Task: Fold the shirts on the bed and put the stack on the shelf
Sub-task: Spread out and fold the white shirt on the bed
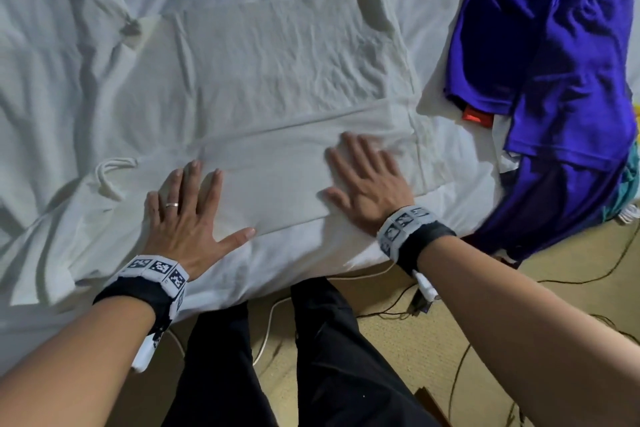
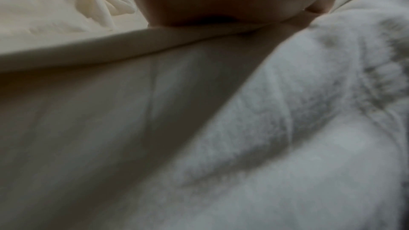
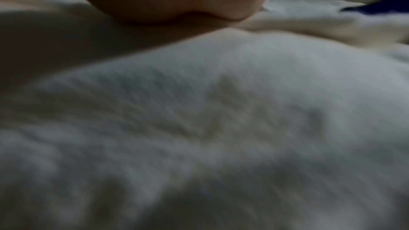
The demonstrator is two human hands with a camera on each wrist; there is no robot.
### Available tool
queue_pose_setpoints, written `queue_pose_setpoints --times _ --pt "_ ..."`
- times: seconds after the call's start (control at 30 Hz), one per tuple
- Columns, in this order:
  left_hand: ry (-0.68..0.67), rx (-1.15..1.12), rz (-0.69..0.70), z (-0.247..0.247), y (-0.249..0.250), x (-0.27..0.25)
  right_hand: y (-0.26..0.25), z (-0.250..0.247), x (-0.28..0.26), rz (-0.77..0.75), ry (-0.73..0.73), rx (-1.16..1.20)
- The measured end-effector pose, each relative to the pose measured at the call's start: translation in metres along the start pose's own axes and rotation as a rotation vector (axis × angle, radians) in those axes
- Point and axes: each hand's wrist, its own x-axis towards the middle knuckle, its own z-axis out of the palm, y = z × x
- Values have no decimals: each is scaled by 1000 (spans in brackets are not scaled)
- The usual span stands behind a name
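We press two flat hands, left hand (image 1: 183, 215) and right hand (image 1: 367, 184), on one white shirt (image 1: 277, 107); only the head view shows the purple shirt (image 1: 554, 55).

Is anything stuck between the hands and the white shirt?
No. The left hand and right hand both lie flat, fingers spread, right on the white shirt. Nothing visible sits between them.

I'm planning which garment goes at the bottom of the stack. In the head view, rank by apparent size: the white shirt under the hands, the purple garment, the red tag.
1. white shirt, spread flat, largest.
2. purple garment, crumpled, so its true size is unsure.
3. red tag, smallest.
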Motion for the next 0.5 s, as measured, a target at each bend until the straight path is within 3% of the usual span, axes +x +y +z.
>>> queue_pose_setpoints --times 0.1,0.2,0.27,0.37,0.5 --pt "19 -11 21 2 -5 -6 35 2 -9 257 -11 53" --pt "41 -71 2 -8 -10 -14 46 -15 -6 308 -46 -46" --pt "142 -143 -27 -17 -19 -26 25 -25 5 229 -5 -120" --pt "282 -127 -147 -22 -48 -51 -43 -31 25 -10 3 -108" --pt "276 -153 -377 -17 -110 -86 -158 -14 51 -255 -20 -56"
